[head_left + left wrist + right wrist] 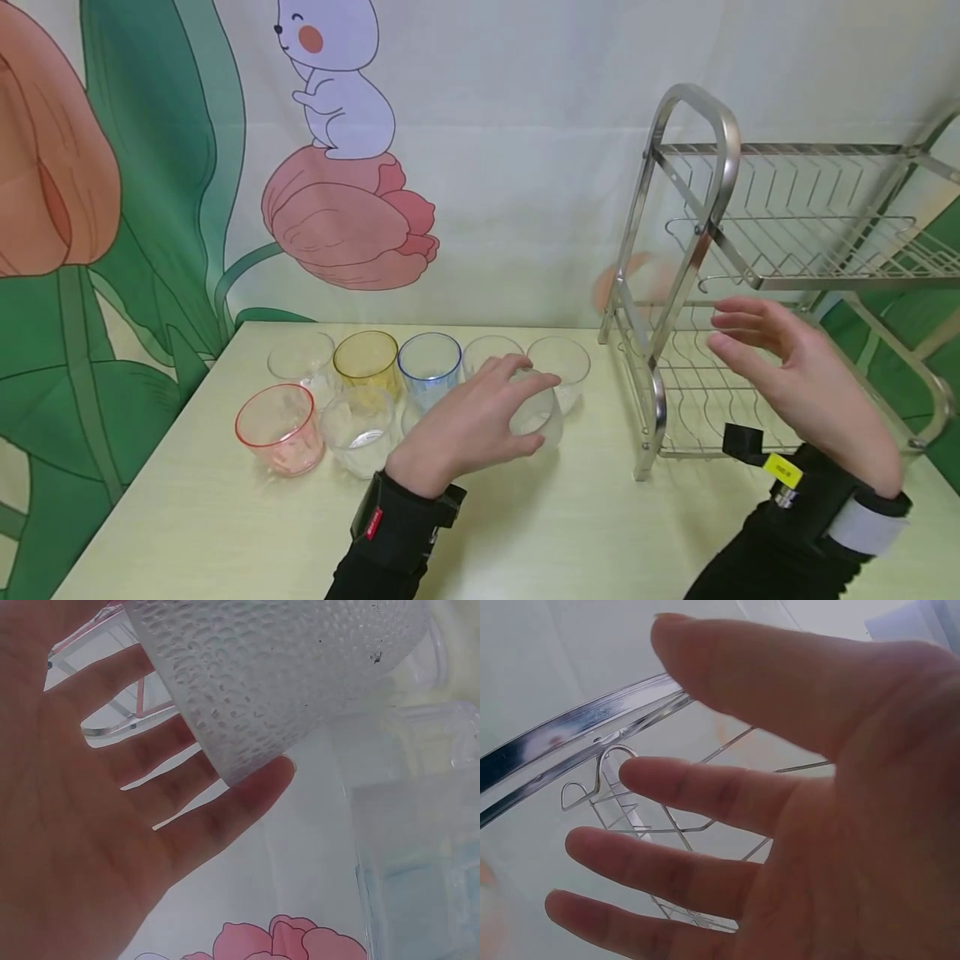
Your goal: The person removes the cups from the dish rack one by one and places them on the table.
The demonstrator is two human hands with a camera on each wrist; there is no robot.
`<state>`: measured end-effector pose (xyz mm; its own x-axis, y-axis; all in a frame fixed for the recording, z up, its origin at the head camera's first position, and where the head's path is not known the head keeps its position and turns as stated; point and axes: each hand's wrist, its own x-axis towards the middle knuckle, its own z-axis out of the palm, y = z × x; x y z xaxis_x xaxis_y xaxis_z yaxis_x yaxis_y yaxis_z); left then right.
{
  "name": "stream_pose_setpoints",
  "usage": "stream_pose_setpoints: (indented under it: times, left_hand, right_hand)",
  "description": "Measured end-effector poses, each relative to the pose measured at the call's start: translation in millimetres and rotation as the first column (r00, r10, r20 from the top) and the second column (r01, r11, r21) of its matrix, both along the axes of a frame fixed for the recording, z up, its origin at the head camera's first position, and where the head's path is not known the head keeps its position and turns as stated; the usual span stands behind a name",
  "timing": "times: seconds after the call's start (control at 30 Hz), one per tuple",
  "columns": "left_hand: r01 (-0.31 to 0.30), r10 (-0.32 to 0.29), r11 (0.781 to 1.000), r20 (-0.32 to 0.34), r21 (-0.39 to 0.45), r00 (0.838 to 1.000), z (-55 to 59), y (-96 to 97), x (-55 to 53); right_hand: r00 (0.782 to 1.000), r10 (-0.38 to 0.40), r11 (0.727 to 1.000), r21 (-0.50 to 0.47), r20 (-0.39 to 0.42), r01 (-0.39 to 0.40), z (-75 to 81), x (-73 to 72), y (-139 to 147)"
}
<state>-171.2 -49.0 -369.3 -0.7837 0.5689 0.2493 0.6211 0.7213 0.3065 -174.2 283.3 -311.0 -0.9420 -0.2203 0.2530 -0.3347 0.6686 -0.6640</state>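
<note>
My left hand (472, 429) grips a clear glass (542, 417) at the right end of the front row of glasses. In the left wrist view that glass (277, 675) shows a pebbled side and lies tilted, with fingers curled round it; its far end runs out of view. Whether it still touches the table is unclear. My right hand (806, 383) hovers before a two-tier metal dish rack (726, 137). In the right wrist view its fingers (682, 791) are spread and hold nothing, with the rack wires behind them.
To the left stand a pink-rimmed glass (281, 442) and a clear glass (358, 437). Behind are a yellow glass (366, 367), a blue-rimmed glass (430, 371) and several clear ones. Another clear glass is partly hidden behind my left hand. A printed cloth (510, 208) hangs behind the table.
</note>
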Motion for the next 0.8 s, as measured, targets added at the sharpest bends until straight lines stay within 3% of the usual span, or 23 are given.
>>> stream_pose_setpoints:
  times: [0.6, 0.8]
  left_hand:
    - [-0.045, 0.05, 0.996, 0.07, -0.071, 0.996, -8.7, -9.2, -1.3]
    - [-0.064, 0.078, 0.993, 0.139, -0.099, 0.987, -9.5, -5.3, -1.4]
  right_hand:
    - [0.999, 0.004, 0.999, 0.037, 0.032, -0.005, 1.4, -1.1, 1.4]
    - [1.0, 0.013, 0.999, 0.038, 0.023, -0.014, 2.0, -0.1, -2.1]
